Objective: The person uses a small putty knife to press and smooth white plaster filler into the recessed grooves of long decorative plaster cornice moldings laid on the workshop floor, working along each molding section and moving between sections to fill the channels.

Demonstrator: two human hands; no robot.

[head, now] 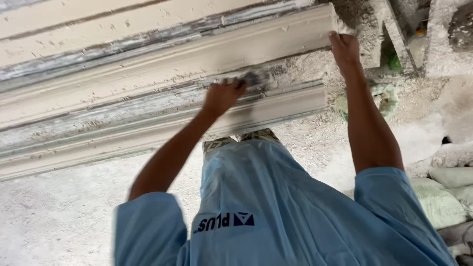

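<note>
Left hand (pixel 222 94) blurred — its tool (pixel 255 79) unclear; moulding (pixel 148 69) cut off.

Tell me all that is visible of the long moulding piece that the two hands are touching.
The long moulding is cream-white, like plaster, with a smooth curved face and rough, grey-smeared edges. It lies lengthwise, slanting across the view, among similar pieces. The right hand grips its end. The left hand presses a small blurred tool against its lower edge.

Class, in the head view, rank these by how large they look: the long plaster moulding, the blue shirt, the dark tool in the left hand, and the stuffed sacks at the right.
1. long plaster moulding and blue shirt: too close to call; the shirt is nearer the camera.
2. stuffed sacks
3. dark tool, blurred, in the left hand
</note>
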